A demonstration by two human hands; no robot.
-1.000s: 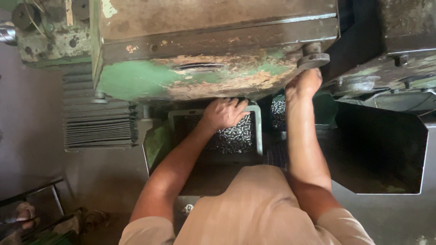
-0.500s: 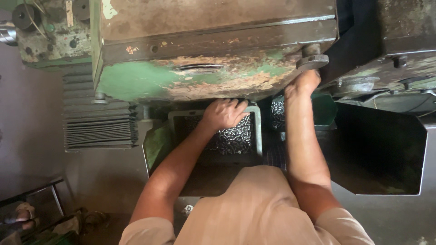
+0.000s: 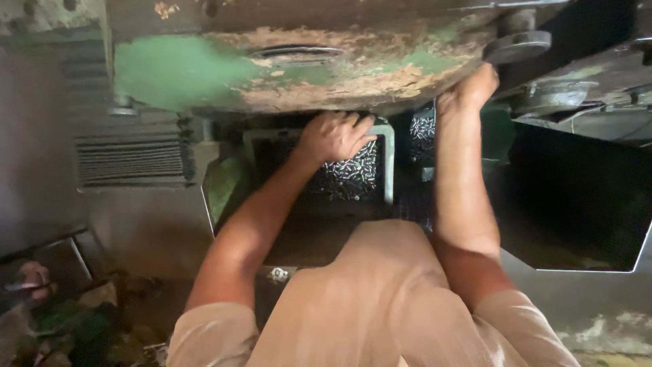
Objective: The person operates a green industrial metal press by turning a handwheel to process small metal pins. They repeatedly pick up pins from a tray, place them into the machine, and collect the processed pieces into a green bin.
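My left hand lies with curled fingers on a heap of small shiny metal parts in a grey tray under a worn green machine body. Whether the fingers hold any parts is hidden. My right hand reaches up under the machine's edge, just below a round dark metal disc; its fingers are out of sight behind the casting. More of the shiny parts show between my two hands.
A dark open bin with a pale metal rim stands to the right. A ribbed grey panel is at the left, with scrap and clutter on the floor below it. My beige-clad leg fills the bottom centre.
The view has shifted so the machine and both hands sit a little higher in frame. Both hands stay where they were, left on the parts, right under the machine's edge.
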